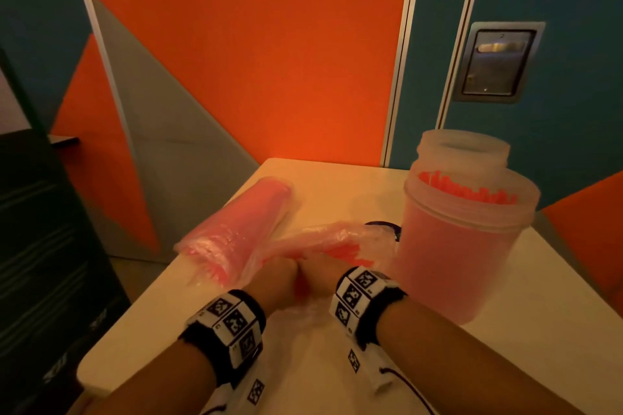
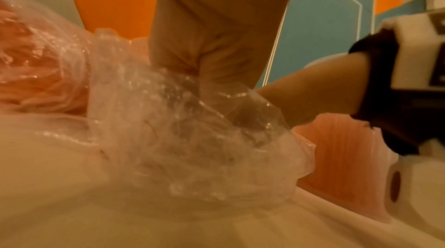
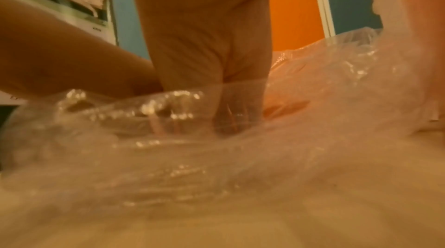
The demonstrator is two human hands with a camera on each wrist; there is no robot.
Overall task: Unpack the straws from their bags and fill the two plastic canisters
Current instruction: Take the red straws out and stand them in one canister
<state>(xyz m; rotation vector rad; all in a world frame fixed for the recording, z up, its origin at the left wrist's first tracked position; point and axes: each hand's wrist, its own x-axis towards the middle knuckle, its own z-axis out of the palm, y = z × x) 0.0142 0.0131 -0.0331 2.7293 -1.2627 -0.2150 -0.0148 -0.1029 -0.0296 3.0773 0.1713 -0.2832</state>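
Note:
Both hands meet at the middle of the white table (image 1: 337, 185). My left hand (image 1: 279, 276) and right hand (image 1: 320, 274) grip a crumpled clear straw bag (image 1: 337, 239) with a few pink straws showing inside. In the left wrist view the left hand (image 2: 211, 52) clenches the bag's plastic (image 2: 180, 128). The right hand (image 3: 211, 42) likewise bunches the plastic (image 3: 216, 157). A second, full bag of pink straws (image 1: 236, 222) lies to the left. At the right, a canister (image 1: 465, 246) is packed with pink straws; a second canister (image 1: 463, 148) behind it looks empty.
A dark round object (image 1: 381, 224) lies partly hidden behind the held bag. The table's left edge runs close to the full bag. An orange, grey and teal wall stands right behind the table. A dark cabinet (image 1: 40, 246) is at the left.

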